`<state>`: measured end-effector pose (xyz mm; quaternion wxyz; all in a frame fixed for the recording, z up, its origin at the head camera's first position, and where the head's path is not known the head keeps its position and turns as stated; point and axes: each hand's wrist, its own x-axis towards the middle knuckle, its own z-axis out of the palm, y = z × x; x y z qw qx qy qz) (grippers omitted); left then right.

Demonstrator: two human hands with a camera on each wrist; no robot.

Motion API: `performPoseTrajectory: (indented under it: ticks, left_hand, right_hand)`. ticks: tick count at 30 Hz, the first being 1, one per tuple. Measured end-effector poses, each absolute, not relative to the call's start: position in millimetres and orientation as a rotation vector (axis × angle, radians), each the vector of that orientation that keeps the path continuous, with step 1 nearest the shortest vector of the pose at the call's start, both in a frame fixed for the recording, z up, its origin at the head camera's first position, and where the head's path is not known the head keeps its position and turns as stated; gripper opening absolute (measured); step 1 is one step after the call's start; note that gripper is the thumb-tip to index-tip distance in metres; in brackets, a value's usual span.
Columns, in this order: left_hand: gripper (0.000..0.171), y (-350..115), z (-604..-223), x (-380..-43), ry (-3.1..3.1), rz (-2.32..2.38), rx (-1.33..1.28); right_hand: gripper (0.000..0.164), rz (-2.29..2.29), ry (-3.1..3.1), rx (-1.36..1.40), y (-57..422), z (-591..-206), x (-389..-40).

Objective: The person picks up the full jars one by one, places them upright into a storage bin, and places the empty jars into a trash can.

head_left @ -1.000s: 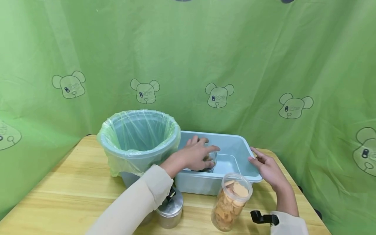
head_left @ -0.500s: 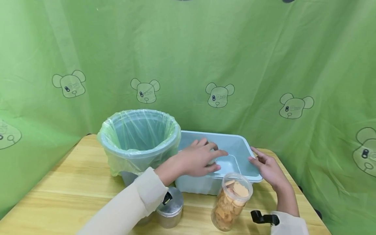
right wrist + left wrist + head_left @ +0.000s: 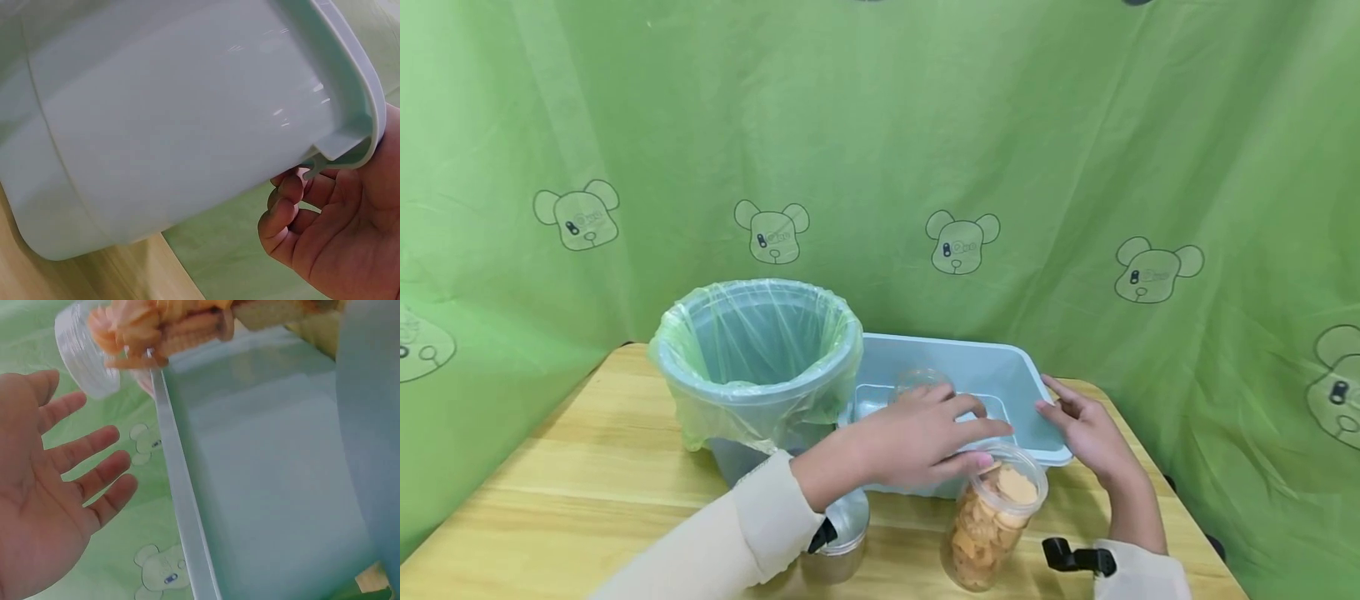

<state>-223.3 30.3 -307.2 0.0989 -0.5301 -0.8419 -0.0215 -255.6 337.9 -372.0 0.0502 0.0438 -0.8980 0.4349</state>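
My left hand (image 3: 917,442) hovers over the front rim of a light blue plastic bin (image 3: 973,350), its fingers spread. Its thumb tip overlaps the mouth of a clear jar (image 3: 988,529) filled with orange chips, standing in front of the bin. In the left wrist view the left palm (image 3: 31,506) is bare, close to the ring-shaped end of the chip jar (image 3: 84,353). My right hand (image 3: 1090,433) grips the bin's right end at the rim; in the right wrist view its fingers (image 3: 287,215) curl beneath that rim. Inside the bin stands a second clear jar (image 3: 917,381), partly hidden behind the left hand.
A blue bucket (image 3: 756,387) lined with a thin green bag stands left of the bin. In front of it, a metal-lidded jar (image 3: 842,550) is partly covered by the left sleeve. All stand on a wooden table (image 3: 572,467) before a green curtain (image 3: 865,125).
My left hand has let go of the jar inside the bin and moved forward-right, out over the rim to the chip jar. The right hand stays on the bin.
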Motion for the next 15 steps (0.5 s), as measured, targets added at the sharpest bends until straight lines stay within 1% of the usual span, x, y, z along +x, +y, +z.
performPoseTrajectory:
  ticks: [5,15]
  left_hand:
    - [0.055,38.0,-312.2,-217.0,-2.444,-0.08,-1.65]
    - [0.061,50.0,-318.1,-208.9,-2.439,-0.028,-1.701]
  right_hand:
    - [0.066,1.342,-2.74,0.129,339.4,-372.4,-255.5]
    - [0.064,1.353,-2.727,0.15,337.9,-371.9,-256.0]
